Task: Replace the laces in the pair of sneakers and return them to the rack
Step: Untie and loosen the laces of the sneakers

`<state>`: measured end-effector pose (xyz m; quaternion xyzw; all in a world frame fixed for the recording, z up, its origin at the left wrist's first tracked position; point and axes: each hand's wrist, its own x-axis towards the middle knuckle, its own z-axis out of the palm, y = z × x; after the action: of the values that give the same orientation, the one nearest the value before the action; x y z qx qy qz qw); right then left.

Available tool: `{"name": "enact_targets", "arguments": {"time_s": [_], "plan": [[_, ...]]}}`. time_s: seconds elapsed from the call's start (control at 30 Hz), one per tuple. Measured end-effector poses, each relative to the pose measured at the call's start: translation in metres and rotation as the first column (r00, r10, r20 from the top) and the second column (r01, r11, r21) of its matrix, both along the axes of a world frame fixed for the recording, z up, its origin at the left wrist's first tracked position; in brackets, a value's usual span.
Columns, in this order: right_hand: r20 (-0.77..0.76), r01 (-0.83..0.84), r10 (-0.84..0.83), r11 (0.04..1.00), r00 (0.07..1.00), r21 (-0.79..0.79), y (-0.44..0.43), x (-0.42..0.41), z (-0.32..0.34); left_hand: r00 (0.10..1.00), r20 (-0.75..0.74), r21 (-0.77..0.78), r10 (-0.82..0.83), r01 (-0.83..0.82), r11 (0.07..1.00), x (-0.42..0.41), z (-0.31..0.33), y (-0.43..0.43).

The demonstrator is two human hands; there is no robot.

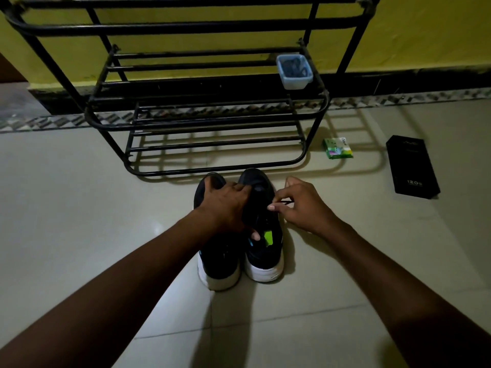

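Observation:
Two black sneakers with white soles stand side by side on the floor, toes toward the rack: the left sneaker [218, 264] and the right sneaker [264, 251], which has a green tongue tag. My left hand [225, 205] lies across both, fingers curled over the right sneaker's upper, thumb near the tongue. My right hand [300, 205] pinches a thin black lace [285, 201] at the right sneaker's side. The black metal shoe rack [212, 123] stands just beyond the toes.
A clear plastic tub [294, 71] with dark contents sits on the rack's middle shelf at the right. A small green box [338, 147] and a black box [411, 167] lie on the tiled floor to the right. A yellow wall runs behind.

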<state>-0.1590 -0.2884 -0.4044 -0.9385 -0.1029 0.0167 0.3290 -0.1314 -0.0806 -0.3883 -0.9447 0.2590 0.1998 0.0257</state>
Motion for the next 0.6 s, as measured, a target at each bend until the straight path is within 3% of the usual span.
{"name": "enact_targets", "arguments": {"time_s": [0.23,0.4,0.5,0.6], "plan": [[0.1,0.207,-0.225,0.965,0.969,0.16,-0.002,0.004,0.004,1.0,-0.007,-0.012,0.009,-0.009,1.0,-0.001,0.0,0.001],[-0.077,0.505,-0.53,0.743,0.845,0.439,-0.007,-0.005,-0.016,1.0,-0.018,-0.011,0.001,-0.001,1.0,-0.001,0.003,0.001],[-0.085,0.56,-0.577,0.732,0.813,0.389,-0.014,-0.016,-0.027,1.0,-0.028,-0.043,-0.008,0.007,0.999,-0.001,0.006,0.001],[-0.037,0.56,-0.575,0.778,0.817,0.284,-0.011,-0.031,-0.038,0.993,-0.069,-0.227,0.098,-0.111,0.968,-0.002,0.006,0.002]]}}
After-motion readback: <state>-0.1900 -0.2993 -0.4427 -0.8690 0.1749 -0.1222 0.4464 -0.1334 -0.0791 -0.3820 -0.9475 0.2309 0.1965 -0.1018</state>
